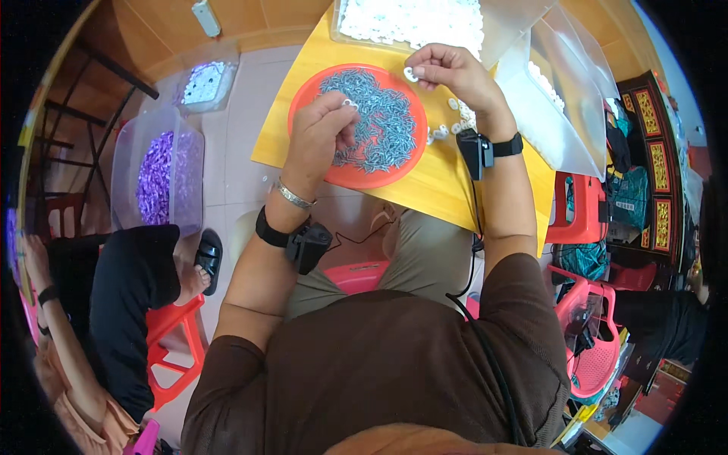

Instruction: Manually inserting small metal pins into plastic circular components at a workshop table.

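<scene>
My right hand (459, 76) is closed in a pinch on a small white plastic ring-like piece (410, 74), just past the right rim of a round orange-red tray (415, 155). Over the tray's left side, my left hand (318, 130) is also closed, with a small whitish piece (349, 104) at its fingertips; its exact kind is too small to make out. Many small grey metal screws (387, 121) lie spread in the tray. Several loose white plastic pieces (457, 114) rest on the yellow table (447, 186) below my right hand.
A clear bin of white pieces (409, 19) stands at the table's far side, another clear bin (565, 114) at its right. On the floor at left is a tub (193, 178) of purple pieces. A co-worker's leg (125, 311) and red stools (178, 341) are nearby.
</scene>
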The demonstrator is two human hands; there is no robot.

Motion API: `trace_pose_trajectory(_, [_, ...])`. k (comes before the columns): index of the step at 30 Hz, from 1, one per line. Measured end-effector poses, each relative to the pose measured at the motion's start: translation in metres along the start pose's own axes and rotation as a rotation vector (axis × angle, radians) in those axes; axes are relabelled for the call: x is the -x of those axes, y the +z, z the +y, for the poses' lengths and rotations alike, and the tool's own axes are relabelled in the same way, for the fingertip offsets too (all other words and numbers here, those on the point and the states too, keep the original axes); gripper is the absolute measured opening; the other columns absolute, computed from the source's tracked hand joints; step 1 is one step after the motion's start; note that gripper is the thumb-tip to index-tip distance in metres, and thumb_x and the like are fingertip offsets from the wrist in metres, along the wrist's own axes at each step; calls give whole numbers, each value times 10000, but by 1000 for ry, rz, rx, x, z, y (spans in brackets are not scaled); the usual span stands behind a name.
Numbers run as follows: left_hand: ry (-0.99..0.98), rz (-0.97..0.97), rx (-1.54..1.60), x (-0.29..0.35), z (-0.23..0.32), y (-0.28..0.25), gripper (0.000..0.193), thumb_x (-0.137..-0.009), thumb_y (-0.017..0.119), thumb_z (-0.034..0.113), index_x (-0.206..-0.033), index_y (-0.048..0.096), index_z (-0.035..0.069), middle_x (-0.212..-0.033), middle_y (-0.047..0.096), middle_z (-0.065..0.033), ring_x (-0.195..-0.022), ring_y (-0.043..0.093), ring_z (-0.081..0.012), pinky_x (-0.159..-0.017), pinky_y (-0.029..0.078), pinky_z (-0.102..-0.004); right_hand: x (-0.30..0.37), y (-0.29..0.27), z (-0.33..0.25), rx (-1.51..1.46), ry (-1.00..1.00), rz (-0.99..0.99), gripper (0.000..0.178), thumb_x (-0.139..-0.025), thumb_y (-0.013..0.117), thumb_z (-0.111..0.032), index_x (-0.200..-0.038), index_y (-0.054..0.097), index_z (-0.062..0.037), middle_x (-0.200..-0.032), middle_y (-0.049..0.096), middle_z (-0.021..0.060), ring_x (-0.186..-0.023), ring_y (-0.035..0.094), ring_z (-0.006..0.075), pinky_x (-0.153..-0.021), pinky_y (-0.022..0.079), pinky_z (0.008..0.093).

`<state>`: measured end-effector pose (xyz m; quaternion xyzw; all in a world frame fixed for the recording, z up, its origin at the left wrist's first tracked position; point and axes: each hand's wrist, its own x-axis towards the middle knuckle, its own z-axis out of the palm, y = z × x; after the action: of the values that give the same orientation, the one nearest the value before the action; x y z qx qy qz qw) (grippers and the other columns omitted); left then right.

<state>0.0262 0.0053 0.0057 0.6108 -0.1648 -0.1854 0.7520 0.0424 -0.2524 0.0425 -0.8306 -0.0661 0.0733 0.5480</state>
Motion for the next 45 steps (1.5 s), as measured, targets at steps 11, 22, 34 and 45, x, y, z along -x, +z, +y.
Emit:
trace_pose_trajectory(11, [4, -25, -34, 0, -4, 5, 185, -862, 492, 189, -762, 564, 51, -613, 520, 7, -539, 487, -61, -487, 356, -182, 9, 54, -35, -264, -40, -98, 160, -837, 604, -71, -981, 625, -4, -776, 622, 2, -675, 558, 49, -649, 469, 177])
trace_pose_trajectory(22, [-34, 16, -57, 0, -2, 8, 161, -852, 503, 167, -766, 569, 49, -627, 509, 20, -528, 477, -48, -465, 361, -173, 12, 58, -41, -188, -31, -78, 180, -827, 612, -76, -990, 629, -1, -762, 610, -6, -664, 538, 51, -640, 457, 187])
trace_pose_trajectory(34, [-31, 3, -24, 0, -6, 5, 145, -838, 512, 161, -773, 575, 48, -632, 513, 16, -537, 493, -57, -474, 368, -177, 14, 59, -45, -139, -30, -54, 181, -827, 616, -85, -986, 632, 0, -780, 621, -4, -696, 558, 43, -657, 463, 186])
trace_pose_trajectory(45, [-60, 30, 3, 0, -4, 7, 150, -805, 524, 155, -738, 576, 31, -596, 507, 3, -514, 485, -67, -470, 387, -204, 11, 59, -38, -173, -13, -74, 176, -834, 619, -97, -982, 636, -4, -761, 608, -11, -651, 535, 48, -622, 454, 182])
